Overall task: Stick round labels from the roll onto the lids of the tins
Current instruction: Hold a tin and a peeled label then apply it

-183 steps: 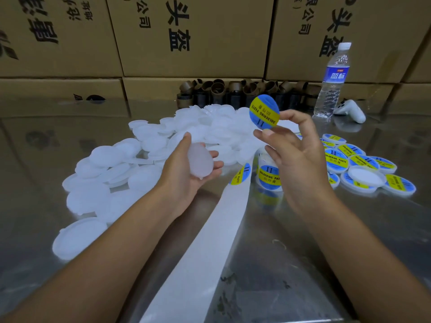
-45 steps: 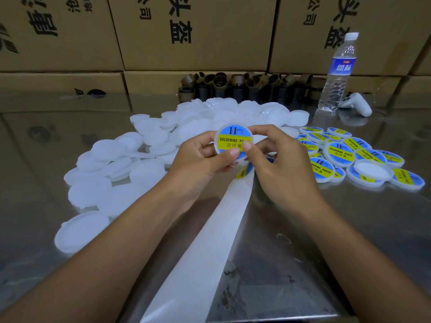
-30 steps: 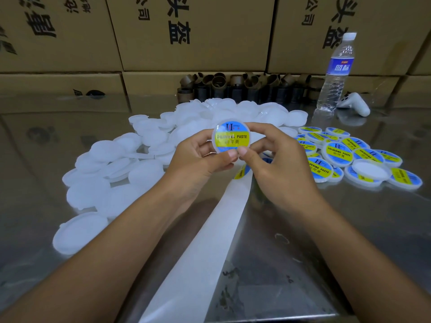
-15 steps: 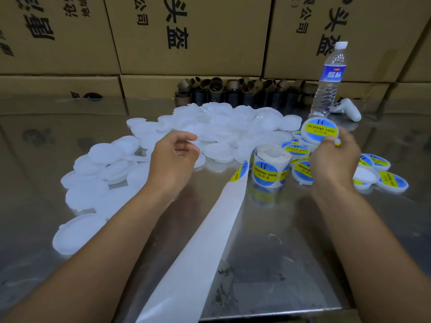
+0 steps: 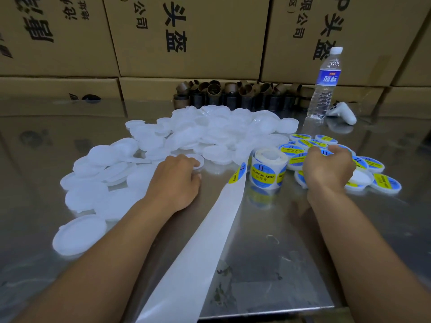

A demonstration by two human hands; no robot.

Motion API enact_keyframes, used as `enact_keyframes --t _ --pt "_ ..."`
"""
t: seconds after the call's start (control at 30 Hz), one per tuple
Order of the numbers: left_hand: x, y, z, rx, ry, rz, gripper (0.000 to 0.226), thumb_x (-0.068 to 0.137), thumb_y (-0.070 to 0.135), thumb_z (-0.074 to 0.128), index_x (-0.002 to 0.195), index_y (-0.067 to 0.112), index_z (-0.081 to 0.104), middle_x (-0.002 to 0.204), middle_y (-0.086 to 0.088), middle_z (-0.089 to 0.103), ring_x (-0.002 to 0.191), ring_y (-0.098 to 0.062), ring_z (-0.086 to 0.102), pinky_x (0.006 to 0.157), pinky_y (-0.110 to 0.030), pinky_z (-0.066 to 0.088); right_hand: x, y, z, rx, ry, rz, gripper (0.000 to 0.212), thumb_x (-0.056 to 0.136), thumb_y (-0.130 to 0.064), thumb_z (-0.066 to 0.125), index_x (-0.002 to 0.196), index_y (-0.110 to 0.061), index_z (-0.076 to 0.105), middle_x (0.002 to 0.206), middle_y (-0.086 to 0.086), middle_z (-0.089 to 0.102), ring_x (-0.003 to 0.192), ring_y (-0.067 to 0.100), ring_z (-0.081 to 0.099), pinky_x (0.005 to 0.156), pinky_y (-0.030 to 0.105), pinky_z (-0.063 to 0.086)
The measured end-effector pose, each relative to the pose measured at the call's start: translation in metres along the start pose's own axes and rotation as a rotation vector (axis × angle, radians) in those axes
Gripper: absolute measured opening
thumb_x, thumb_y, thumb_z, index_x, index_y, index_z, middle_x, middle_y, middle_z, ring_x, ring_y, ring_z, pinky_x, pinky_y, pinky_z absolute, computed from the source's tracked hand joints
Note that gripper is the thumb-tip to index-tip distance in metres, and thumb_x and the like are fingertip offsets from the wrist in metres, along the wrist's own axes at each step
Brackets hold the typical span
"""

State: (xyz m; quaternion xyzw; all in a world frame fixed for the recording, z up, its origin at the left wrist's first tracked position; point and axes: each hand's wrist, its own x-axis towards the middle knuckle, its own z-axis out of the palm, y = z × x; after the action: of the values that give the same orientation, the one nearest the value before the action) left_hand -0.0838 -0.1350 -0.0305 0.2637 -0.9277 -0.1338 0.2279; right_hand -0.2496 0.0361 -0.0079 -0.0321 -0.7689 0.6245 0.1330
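The roll of round blue-and-yellow labels [image 5: 268, 170] stands upright at the table's middle. Its empty white backing strip [image 5: 198, 241] trails toward me. A wide pile of plain white lids [image 5: 210, 134] lies left of and behind the roll. My left hand [image 5: 175, 183] is at the pile's near edge, its thumb and fingertips pinching one white lid [image 5: 200, 160]. Labelled lids [image 5: 377, 164] lie in a cluster right of the roll. My right hand [image 5: 326, 167] is down on that cluster with its fingers curled over a labelled lid [image 5: 324, 152], which they mostly hide.
A water bottle [image 5: 326, 82] and a white controller [image 5: 342, 113] stand at the back right. Brown cardboard tubes [image 5: 233, 92] line the back before stacked cartons [image 5: 186, 36]. The shiny metal table [image 5: 291, 264] ends close to me.
My right hand has carried the freshly labelled lid rightward and lowered it onto the labelled cluster. My left hand has gone down to the white pile and closed on a plain lid.
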Motion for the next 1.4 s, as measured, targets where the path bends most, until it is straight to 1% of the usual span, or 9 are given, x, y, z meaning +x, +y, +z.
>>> enact_keyframes --t 0.17,0.33,0.47,0.67,0.83,0.93,1.03,1.13,1.4 --pt "0.001 0.001 -0.003 0.027 0.039 -0.009 0.026 0.094 0.013 0.053 0.117 0.016 0.064 0.115 -0.007 0.064 0.11 -0.027 0.053 0.094 -0.036 0.041 -0.006 -0.002 -0.001 -0.037 0.008 -0.11 0.042 0.09 -0.015 0.055 0.13 -0.006 0.048 0.138 0.013 0.044 0.128 0.028 0.04 0.099 0.029 0.031" --pt "0.001 0.001 -0.002 -0.08 0.098 0.041 0.02 0.092 0.003 0.052 0.101 0.016 0.065 0.083 0.003 0.058 0.094 -0.024 0.057 0.09 -0.032 0.04 -0.018 -0.005 -0.001 -0.015 -0.004 -0.295 0.036 0.087 -0.007 0.053 0.124 -0.007 0.053 0.131 0.011 0.049 0.125 0.028 0.042 0.098 0.027 0.029" --pt "0.005 0.008 -0.008 -0.542 0.11 -0.03 0.017 0.092 0.007 0.059 0.087 0.023 0.062 0.076 0.003 0.059 0.072 -0.008 0.055 0.067 -0.007 0.039 -0.045 -0.01 0.001 0.039 -0.147 -0.638 0.03 0.083 0.001 0.054 0.111 -0.008 0.06 0.117 0.005 0.055 0.117 0.023 0.048 0.093 0.016 0.029" --pt "0.003 0.018 -0.022 -1.38 -0.182 -0.152 0.014 0.092 0.005 0.057 0.098 0.014 0.065 0.07 0.004 0.07 0.069 -0.006 0.065 0.069 -0.017 0.054 -0.068 -0.01 0.006 -0.007 -0.507 -0.894 0.032 0.088 -0.018 0.057 0.12 -0.017 0.062 0.116 -0.007 0.059 0.127 0.012 0.041 0.106 0.029 0.027" --pt "0.002 0.018 -0.026 -1.557 -0.365 -0.179 0.028 0.073 0.014 0.063 0.1 0.009 0.065 0.088 -0.004 0.074 0.079 -0.012 0.069 0.07 -0.021 0.056 -0.068 -0.009 0.006 -0.1 -0.613 -0.956 0.027 0.091 -0.026 0.058 0.116 -0.021 0.066 0.089 -0.026 0.056 0.112 -0.001 0.04 0.107 0.034 0.023" --pt "0.003 0.018 -0.024 -1.561 -0.333 -0.195 0.027 0.072 0.019 0.063 0.097 0.01 0.067 0.093 -0.006 0.074 0.084 -0.015 0.069 0.079 -0.026 0.058 -0.07 -0.01 0.006 -0.033 -0.655 -0.889 0.011 0.087 -0.022 0.066 0.095 -0.029 0.07 0.078 -0.029 0.054 0.099 0.005 0.052 0.098 0.034 0.036" --pt "0.005 0.02 -0.022 -1.586 -0.278 -0.198 0.028 0.074 0.029 0.063 0.096 0.011 0.065 0.101 -0.01 0.069 0.095 -0.022 0.067 0.09 -0.034 0.054 -0.074 -0.014 0.004 0.078 -0.713 -0.737 0.024 0.084 -0.023 0.069 0.078 -0.044 0.059 0.082 -0.017 0.063 0.083 -0.004 0.06 0.079 0.015 0.044" --pt "0.003 0.025 -0.022 -1.664 -0.258 -0.175 0.027 0.076 0.032 0.063 0.094 0.012 0.069 0.114 -0.016 0.064 0.111 -0.03 0.062 0.1 -0.041 0.049 -0.079 -0.017 0.003 0.125 -0.751 -0.633 0.016 0.084 -0.025 0.07 0.077 -0.037 0.061 0.077 -0.008 0.07 0.075 0.0 0.064 0.074 0.022 0.048" --pt "-0.001 0.033 -0.014 -1.649 -0.251 -0.104 0.025 0.076 0.023 0.064 0.098 0.014 0.07 0.108 -0.016 0.07 0.104 -0.027 0.067 0.078 -0.024 0.055 -0.085 -0.016 0.007 0.252 -0.838 -0.49 0.011 0.085 -0.027 0.068 0.076 -0.023 0.064 0.064 -0.002 0.069 0.06 0.001 0.057 0.062 0.018 0.042"
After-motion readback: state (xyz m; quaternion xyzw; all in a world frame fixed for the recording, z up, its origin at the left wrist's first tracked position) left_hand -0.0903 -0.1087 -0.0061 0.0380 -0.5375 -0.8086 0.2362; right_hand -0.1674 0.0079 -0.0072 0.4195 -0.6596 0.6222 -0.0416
